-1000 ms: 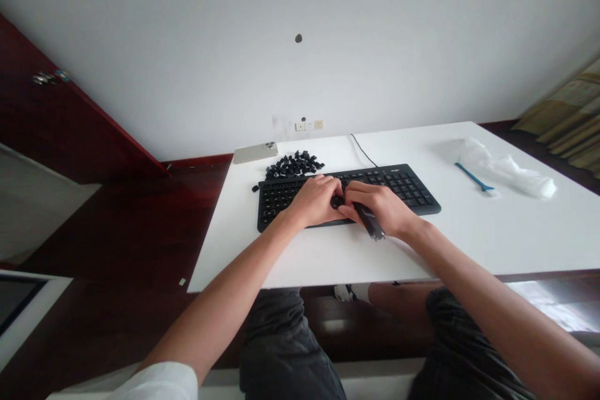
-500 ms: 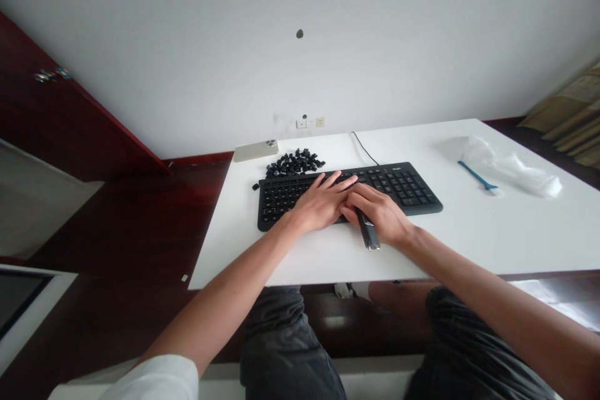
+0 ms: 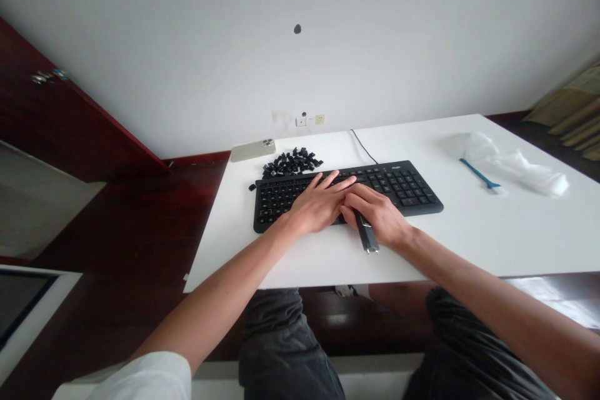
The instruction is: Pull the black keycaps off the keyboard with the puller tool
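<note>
A black keyboard [image 3: 407, 190] lies on the white table. Its left part shows bare key sockets without caps, while caps sit on the number pad at the right. My left hand [image 3: 319, 203] rests flat across the middle of the keyboard, fingers spread. Against it, my right hand [image 3: 375, 212] is closed around a black, bar-shaped tool [image 3: 368, 239] with two small metal tips at the end nearest me. The tool's other end is hidden under my fingers. Behind the keyboard's left half is a pile of loose black keycaps [image 3: 293, 162].
A phone [image 3: 253, 150] lies at the table's back left corner. To the right are a blue brush [image 3: 479, 174] and a crumpled clear plastic bag [image 3: 529, 169]. The keyboard cable [image 3: 363, 146] runs toward the wall, which has power sockets [image 3: 310, 120].
The view has shifted slightly. Both hands stay in the same place on the keyboard, and the right hand keeps its hold on the black tool.
</note>
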